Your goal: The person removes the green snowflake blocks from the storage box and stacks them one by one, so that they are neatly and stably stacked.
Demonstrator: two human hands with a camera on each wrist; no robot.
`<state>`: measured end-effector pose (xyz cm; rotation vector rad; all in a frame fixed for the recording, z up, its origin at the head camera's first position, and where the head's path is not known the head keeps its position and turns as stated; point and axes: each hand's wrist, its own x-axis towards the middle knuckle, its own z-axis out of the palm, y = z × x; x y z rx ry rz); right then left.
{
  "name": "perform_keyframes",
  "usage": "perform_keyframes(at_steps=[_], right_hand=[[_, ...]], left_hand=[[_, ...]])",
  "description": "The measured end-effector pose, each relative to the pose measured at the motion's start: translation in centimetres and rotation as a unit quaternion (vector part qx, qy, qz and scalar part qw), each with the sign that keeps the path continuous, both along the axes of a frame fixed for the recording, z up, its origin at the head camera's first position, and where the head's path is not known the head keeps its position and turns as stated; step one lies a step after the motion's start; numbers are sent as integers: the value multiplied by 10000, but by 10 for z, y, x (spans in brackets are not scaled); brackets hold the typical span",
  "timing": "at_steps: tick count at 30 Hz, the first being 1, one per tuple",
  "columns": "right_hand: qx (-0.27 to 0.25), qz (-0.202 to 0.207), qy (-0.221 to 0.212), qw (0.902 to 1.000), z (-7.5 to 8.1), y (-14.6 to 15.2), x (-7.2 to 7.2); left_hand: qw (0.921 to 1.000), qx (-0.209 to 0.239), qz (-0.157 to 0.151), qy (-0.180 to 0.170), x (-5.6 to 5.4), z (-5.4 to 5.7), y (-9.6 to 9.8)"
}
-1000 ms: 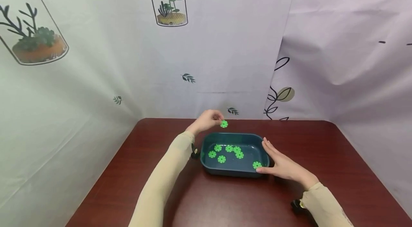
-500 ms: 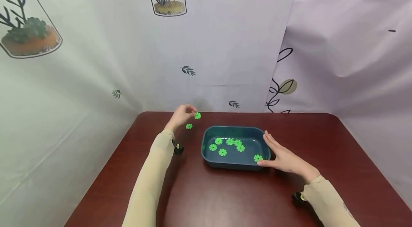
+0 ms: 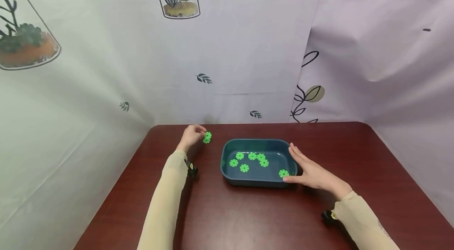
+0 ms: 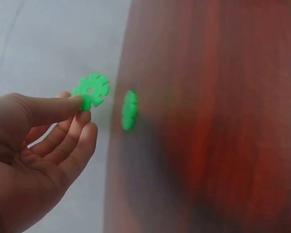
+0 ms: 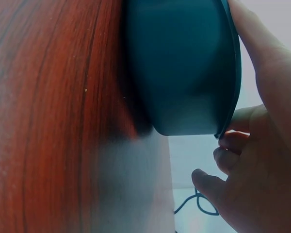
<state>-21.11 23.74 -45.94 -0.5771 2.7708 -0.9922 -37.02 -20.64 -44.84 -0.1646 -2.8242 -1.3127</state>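
Note:
At the table's far left part, my left hand [image 3: 190, 138] pinches a green notched plastic disc [image 4: 100, 89] between thumb and fingertips. Just below and beside it a second green disc [image 4: 130, 110] lies on the table; in the head view the two overlap. My right hand [image 3: 315, 176] holds the right end of a dark teal tray [image 3: 255, 183], thumb at the front rim and fingers at the right side. Several green discs [image 3: 244, 168] lie spread out inside the tray, one of them [image 3: 283, 173] close to the right thumb.
The tray stands on a dark red-brown wooden table [image 3: 234, 218]. A pale printed cloth [image 3: 248, 45] hangs behind and at both sides. Past the table edge, a dark cable [image 5: 200, 201] shows in the right wrist view.
My left hand has moved left from above the tray's back edge with its disc, then lowered it toward the disc on the table. The right hand keeps its hold on the tray.

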Motion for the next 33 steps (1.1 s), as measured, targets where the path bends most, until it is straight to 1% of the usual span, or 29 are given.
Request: perform_keyframes(at_steps=[3, 6, 9, 14, 20, 25, 33], right_hand=[[10, 12, 15, 10000, 0, 0, 0], [7, 10, 25, 10000, 0, 1, 0], [-2, 7, 29, 10000, -1, 1, 1], [-18, 5, 41, 10000, -1, 0, 1], [-31, -2, 25, 10000, -1, -1, 1], [-26, -4, 18, 10000, -1, -1, 0], [-10, -11, 10, 10000, -1, 0, -2]], left_hand=[[9998, 11, 187, 55, 0, -6, 0], [9997, 16, 225, 111, -1, -10, -1], [9996, 58, 273, 60, -3, -13, -2], [9981, 303, 483, -214, -4, -15, -3], [9922, 745, 761, -643, -4, -16, -3], [9897, 866, 769, -837, -3, -16, -4], [9894, 835, 736, -930, -5, -17, -3]])
